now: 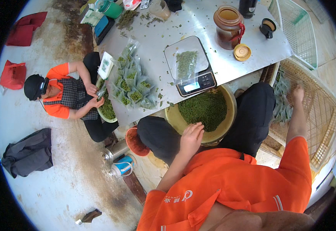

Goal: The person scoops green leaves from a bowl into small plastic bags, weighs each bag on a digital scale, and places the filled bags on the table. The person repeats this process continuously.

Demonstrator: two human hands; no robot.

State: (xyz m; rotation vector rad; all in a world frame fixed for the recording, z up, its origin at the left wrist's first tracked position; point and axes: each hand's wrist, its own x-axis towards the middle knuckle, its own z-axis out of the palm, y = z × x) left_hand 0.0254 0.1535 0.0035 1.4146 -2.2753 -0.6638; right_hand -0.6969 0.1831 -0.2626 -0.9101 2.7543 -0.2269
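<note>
My left hand point(193, 135) rests on the near rim of a wide yellow-green bowl point(175, 119) on my lap, its fingertips touching the heap of dried green leaves point(205, 108) inside. My right hand point(298, 92) is stretched out over a woven basket point(322, 111) at my right, just above the clear filled packets point(281, 101) lying in it. Whether it holds one is hidden. A digital scale point(193, 77) stands on the metal table point(214, 42) beyond the bowl, with a clear bag of leaves point(185, 63) on its pan.
A pile of filled packets point(131, 86) lies on the table's left part. A person in orange point(66, 94) sits at the left, filling a packet over another bowl. A brown jar point(228, 27), lids, a white crate point(299, 27) and floor flasks point(118, 158) are around.
</note>
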